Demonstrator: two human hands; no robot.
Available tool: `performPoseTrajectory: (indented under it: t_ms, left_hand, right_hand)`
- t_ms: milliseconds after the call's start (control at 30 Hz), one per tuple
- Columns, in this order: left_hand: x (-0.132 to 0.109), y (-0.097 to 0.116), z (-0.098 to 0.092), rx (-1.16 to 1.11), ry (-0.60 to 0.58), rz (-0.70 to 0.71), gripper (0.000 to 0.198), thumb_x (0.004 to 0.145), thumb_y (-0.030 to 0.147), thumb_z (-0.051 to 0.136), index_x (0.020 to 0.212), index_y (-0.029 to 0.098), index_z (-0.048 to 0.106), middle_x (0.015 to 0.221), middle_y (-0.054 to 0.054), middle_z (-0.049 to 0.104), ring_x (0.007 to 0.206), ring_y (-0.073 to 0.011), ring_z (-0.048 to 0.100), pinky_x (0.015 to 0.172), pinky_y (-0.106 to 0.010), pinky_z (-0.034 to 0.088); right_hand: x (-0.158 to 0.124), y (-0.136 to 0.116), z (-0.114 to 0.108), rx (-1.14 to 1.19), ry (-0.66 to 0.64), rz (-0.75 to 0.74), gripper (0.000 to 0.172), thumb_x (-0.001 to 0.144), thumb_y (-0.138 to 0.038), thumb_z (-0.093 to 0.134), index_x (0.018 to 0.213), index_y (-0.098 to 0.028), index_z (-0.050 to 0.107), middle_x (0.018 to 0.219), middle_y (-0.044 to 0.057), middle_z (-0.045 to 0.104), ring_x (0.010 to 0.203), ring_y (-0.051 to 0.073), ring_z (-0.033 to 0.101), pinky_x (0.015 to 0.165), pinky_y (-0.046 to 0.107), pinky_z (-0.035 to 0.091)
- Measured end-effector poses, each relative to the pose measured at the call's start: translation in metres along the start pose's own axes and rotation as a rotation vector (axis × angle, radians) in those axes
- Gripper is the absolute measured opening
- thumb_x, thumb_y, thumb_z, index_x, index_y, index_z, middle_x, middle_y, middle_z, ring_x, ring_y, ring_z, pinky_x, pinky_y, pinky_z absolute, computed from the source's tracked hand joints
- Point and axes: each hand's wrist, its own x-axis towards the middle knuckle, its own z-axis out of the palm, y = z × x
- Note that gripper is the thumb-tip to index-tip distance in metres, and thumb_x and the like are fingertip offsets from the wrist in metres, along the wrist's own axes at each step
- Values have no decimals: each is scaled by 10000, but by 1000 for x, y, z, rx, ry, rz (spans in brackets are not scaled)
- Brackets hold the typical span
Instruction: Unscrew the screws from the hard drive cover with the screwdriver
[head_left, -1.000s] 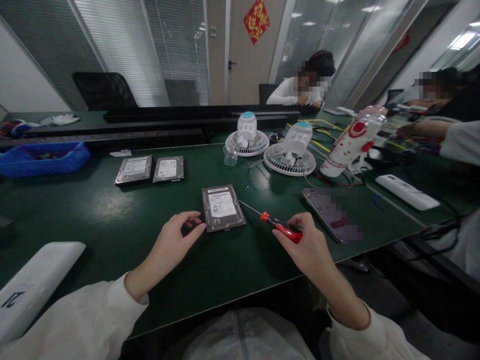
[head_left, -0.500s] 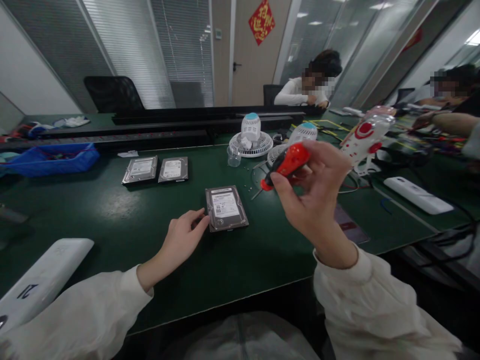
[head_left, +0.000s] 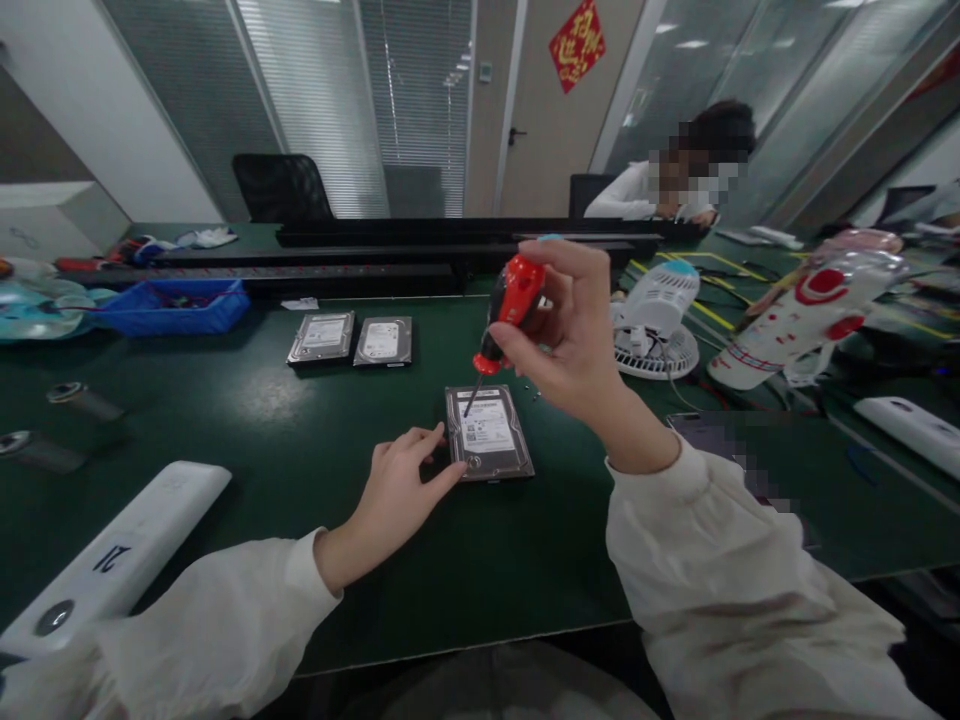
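A silver hard drive (head_left: pixel 495 440) with a white label lies flat on the green table. My left hand (head_left: pixel 403 482) is at its left edge, with the fingertips at the side and the thumb at the near left corner; thumb and fingers are apart. Above the drive, my right hand (head_left: pixel 574 335) is closed around the red and black handle of a screwdriver (head_left: pixel 517 288). The thin shaft slants down to the left over the label. Whether its tip touches the drive I cannot tell. Small screws (head_left: pixel 531 392) lie just beyond the drive's right side.
Two more hard drives (head_left: pixel 321 337) sit farther back, near a blue tray (head_left: pixel 184 310). To the right stand a white fan (head_left: pixel 660 300) and a red-and-white bottle (head_left: pixel 787 310). White power banks or boxes (head_left: pixel 120 560) flank me. A co-worker (head_left: pixel 637 190) sits across the table.
The screwdriver has moved left and down, from right of the hard drive to above it, its shaft now steeper. My left thumb has come onto the drive's near corner. The view has turned left.
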Motion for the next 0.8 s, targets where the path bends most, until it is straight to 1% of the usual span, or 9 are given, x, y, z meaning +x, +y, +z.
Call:
performPoseTrajectory:
  t_ms: [133, 267, 367, 433, 567, 700, 800]
  left_hand:
    - [1, 0, 0, 30, -14, -3, 496, 1017, 397, 713, 1465, 184, 687, 1229, -86, 740, 1018, -271, 719, 986, -472, 492]
    - [0, 0, -2, 36, -42, 7, 485, 1046, 420, 673, 1484, 212, 676, 1285, -87, 728, 1107, -287, 706, 1015, -482, 480]
    - [-1, -1, -1, 40, -49, 12, 494, 1057, 433, 653, 1500, 216, 662, 1321, -93, 722, 1138, -290, 696, 1032, -491, 475]
    - [-1, -1, -1, 38, -49, 17, 496, 1061, 440, 646, 1504, 217, 658, 1331, -95, 720, 1145, -291, 692, 1030, -493, 477]
    - [0, -1, -1, 35, -45, 16, 491, 1057, 441, 653, 1494, 218, 667, 1314, -91, 725, 1130, -289, 695, 1021, -493, 483]
    - [1, 1, -2, 36, -44, 21, 490, 1056, 433, 655, 1488, 201, 672, 1312, -97, 725, 1124, -292, 694, 1022, -502, 481]
    - [1, 1, -1, 38, -47, 20, 489, 1055, 414, 661, 1489, 187, 669, 1310, -101, 727, 1126, -291, 691, 1014, -497, 480]
  right_hand:
    - [-3, 9, 13, 81, 22, -74, 533, 987, -354, 729, 1458, -364, 479, 1505, 64, 550, 1166, 227, 671, 641, 268, 637]
    - [-4, 13, 20, 108, -1, -105, 547, 980, -271, 734, 1454, -387, 487, 1483, 52, 543, 1083, 196, 668, 608, 248, 607]
    - [-5, 13, 22, 104, -16, -111, 524, 989, -275, 719, 1443, -373, 478, 1469, 59, 549, 1073, 196, 667, 604, 252, 601]
    - [-6, 11, 21, 86, -41, -73, 504, 998, -325, 707, 1439, -372, 468, 1477, 60, 554, 1058, 201, 668, 610, 268, 610]
    - [-7, 6, 19, 12, -109, 103, 517, 1005, -504, 662, 1451, -352, 449, 1560, 91, 514, 1099, 239, 679, 662, 328, 638]
    - [-6, 3, 19, 32, -116, 99, 516, 1013, -507, 647, 1444, -320, 434, 1541, 107, 518, 1116, 239, 671, 656, 321, 641]
    - [-6, 3, 19, -11, -154, 160, 551, 1014, -550, 629, 1473, -320, 430, 1586, 118, 476, 1139, 244, 673, 704, 329, 649]
